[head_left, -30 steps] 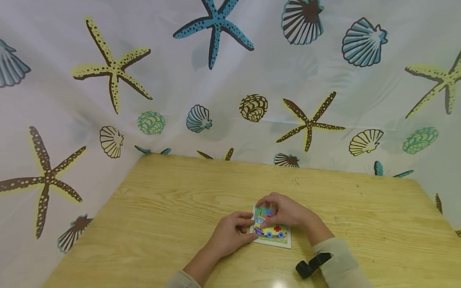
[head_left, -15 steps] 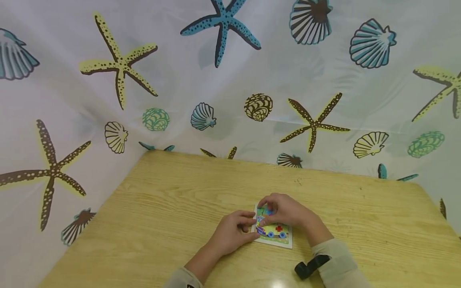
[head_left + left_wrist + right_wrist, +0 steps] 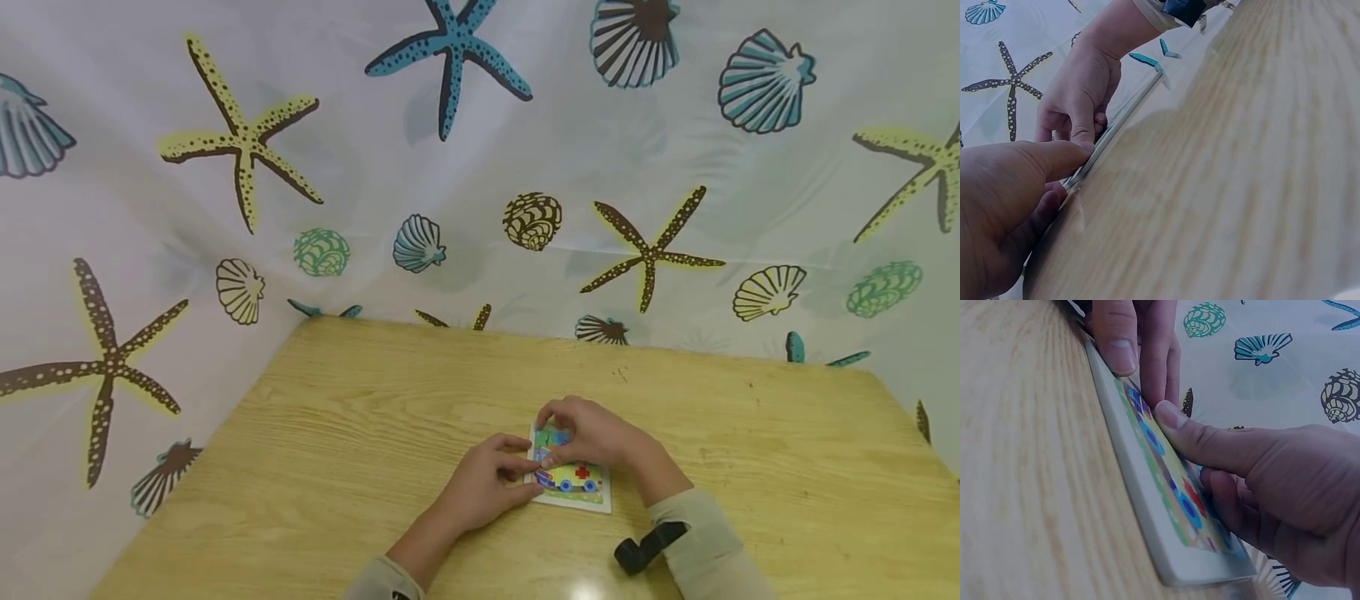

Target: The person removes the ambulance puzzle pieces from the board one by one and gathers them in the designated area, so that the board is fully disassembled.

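Note:
A small ambulance picture puzzle point(image 3: 577, 479) in a white frame lies on the wooden table between both hands. My left hand point(image 3: 487, 483) holds its left side, with the thumb near the lower left corner and the fingers at the edge. Bent over the upper part, my right hand point(image 3: 596, 433) has its thumb and curled fingertips on the puzzle, hiding much of the picture. In the right wrist view, the right thumb point(image 3: 1172, 415) rests on the picture point(image 3: 1175, 481) close beside the left fingertips. Whether a single loose piece is pinched under the right fingers is hidden.
The wood-grain table point(image 3: 360, 417) runs back to a white curtain point(image 3: 465, 183) printed with starfish and shells, which also encloses both sides. A black strap with a round end point(image 3: 633, 557) juts from the right sleeve point(image 3: 705, 546).
The left fingertips have slid slightly farther onto the picture, close to the right thumb. The right hand and the puzzle stay nearly still; the head view shifts a little.

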Available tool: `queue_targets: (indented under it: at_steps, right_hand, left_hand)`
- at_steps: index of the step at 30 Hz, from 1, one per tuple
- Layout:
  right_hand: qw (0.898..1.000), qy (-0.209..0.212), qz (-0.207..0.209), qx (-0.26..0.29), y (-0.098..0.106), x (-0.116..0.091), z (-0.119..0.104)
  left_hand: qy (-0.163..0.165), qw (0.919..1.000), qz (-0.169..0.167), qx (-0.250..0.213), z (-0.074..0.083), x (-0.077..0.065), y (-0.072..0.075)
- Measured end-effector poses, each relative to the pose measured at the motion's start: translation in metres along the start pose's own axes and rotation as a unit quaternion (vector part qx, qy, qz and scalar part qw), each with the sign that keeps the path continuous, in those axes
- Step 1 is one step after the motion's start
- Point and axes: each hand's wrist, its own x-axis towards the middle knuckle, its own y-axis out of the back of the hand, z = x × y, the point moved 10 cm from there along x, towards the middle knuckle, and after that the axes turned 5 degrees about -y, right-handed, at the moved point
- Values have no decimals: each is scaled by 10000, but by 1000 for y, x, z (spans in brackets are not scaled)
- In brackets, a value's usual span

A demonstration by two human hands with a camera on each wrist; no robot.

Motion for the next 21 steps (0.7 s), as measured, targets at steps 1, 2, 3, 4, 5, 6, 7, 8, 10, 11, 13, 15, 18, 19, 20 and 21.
queue_targets:
  at_steps: [1, 2, 3, 4, 5, 6, 7, 8, 10, 11, 13, 15, 18, 19, 20, 21]
  right_hand:
    - [10000, 0, 23, 24, 1, 0, 0]
    - [10000, -3, 53, 38, 1, -1, 0]
    - [9999, -14, 72, 87, 2, -1, 1]
    - [9999, -31, 93, 112, 2, -2, 1]
    - [9998, -57, 106, 142, 2, -2, 2]
    - [9998, -63, 122, 169, 2, -2, 3]
    - [9997, -53, 138, 191, 2, -2, 3]
    - [9996, -47, 159, 217, 2, -2, 4]
    - [9995, -10, 205, 257, 3, -2, 4]
    - [9993, 6, 220, 293, 3, -2, 4]
    - [9990, 17, 232, 388, 2, -2, 4]
    - [9985, 6, 218, 496, 2, -2, 5]
    - [9971, -54, 154, 737, 0, -2, 7]
    - [9965, -75, 146, 816, 1, -2, 8]
    - [9956, -105, 126, 924, 0, -1, 9]
    - [9940, -153, 104, 1074, 0, 0, 10]
  left_hand:
    - [27, 10000, 5, -10, 0, 0, 0]
    - [45, 10000, 8, 3, 0, 0, 0]
    - [61, 10000, 4, 3, 0, 0, 0]
    - [78, 10000, 2, -9, 0, 0, 0]
    - [113, 9999, -10, -14, 0, 0, 0]
    - [121, 9999, -22, -26, 0, 0, 0]
    - [132, 9999, -28, -46, 0, 0, 0]
    - [140, 9999, -32, -60, -1, 0, 0]
    - [152, 9998, -41, -103, -1, 0, 0]
    - [149, 9998, -43, -101, -1, 0, 0]
    - [126, 9999, -49, -91, -1, 0, 0]
    - [90, 9999, -52, -63, -1, -1, -1]
    - [28, 10000, -45, -15, 0, -1, 0]
    - [5, 10000, -33, -4, 0, -1, 0]
    - [15, 10000, -26, -7, -1, -1, 1]
    - [21, 10000, -16, 12, -1, -1, 1]
